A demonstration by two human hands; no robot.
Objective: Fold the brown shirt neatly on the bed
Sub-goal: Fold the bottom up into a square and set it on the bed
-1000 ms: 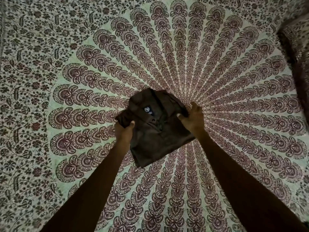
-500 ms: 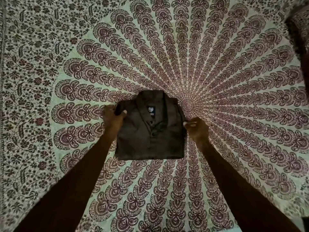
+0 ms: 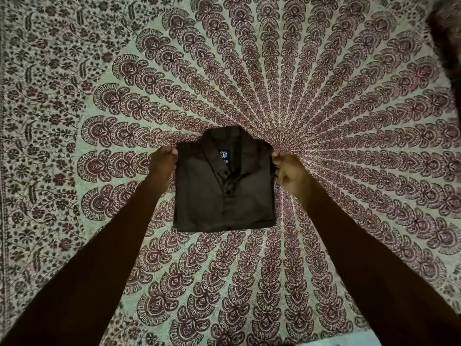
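The brown shirt (image 3: 224, 196) lies flat on the bed as a folded square. Its collar, a blue neck label and two dark buttons face up. My left hand (image 3: 163, 164) is curled against the shirt's upper left edge, fingers tucked at the shoulder fold. On the upper right edge, the fingertips of my right hand (image 3: 287, 171) pinch the cloth. Both forearms reach in from the bottom of the view.
A bedspread (image 3: 349, 121) printed with a maroon peacock-feather mandala covers the whole bed. A dark bulky shape (image 3: 446, 38), perhaps a pillow, sits at the far right top corner. A pale strip (image 3: 349, 342) shows at the bottom edge.
The shirt went from lifted and crooked in both hands to lying square and flat on the bed. Both hands slid to its upper side edges.
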